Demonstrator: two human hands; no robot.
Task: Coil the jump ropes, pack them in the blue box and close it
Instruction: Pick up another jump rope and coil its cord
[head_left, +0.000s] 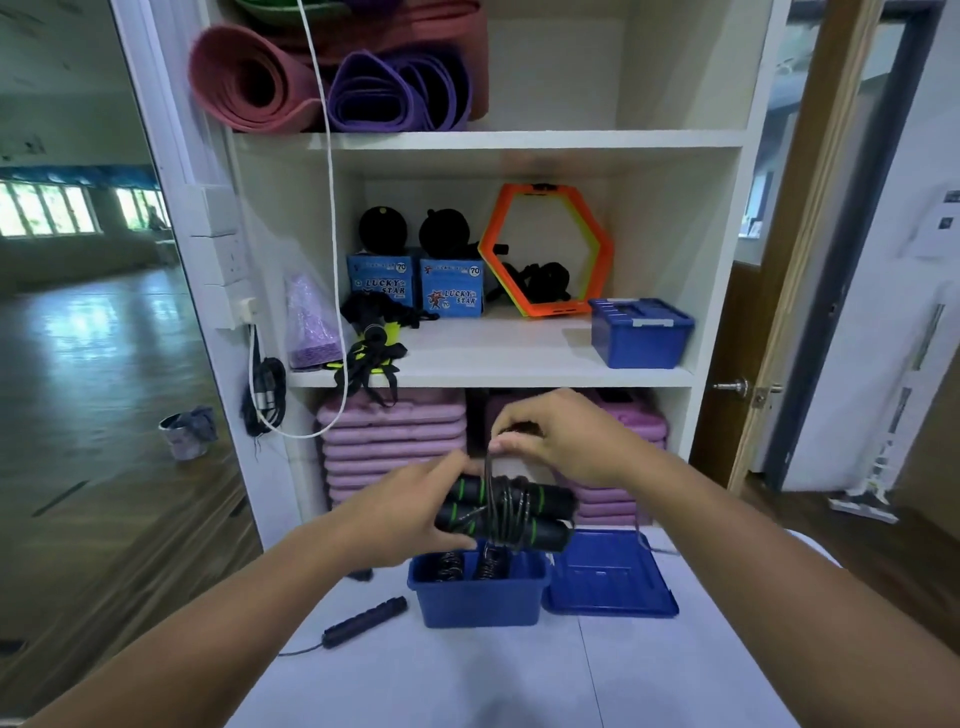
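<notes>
My left hand (410, 512) grips the two black handles with green rings of a jump rope (540, 512), held side by side above the open blue box (480, 597). The thin black cord is wound around the handles. My right hand (558, 439) pinches a loop of that cord just above the handles. Coiled black rope lies inside the box. The blue lid (608, 582) lies flat to the right of the box. A second rope's black handle (363, 621) lies on the white table (467, 675) left of the box, its cord trailing left.
A white shelf unit stands behind the table. Its middle shelf holds a closed blue box (641, 332), an orange hexagon ring (545, 249), two Lucky Star boxes (452, 288) and black straps. Purple pads (389, 441) are stacked below. A white cable (330, 208) hangs at left.
</notes>
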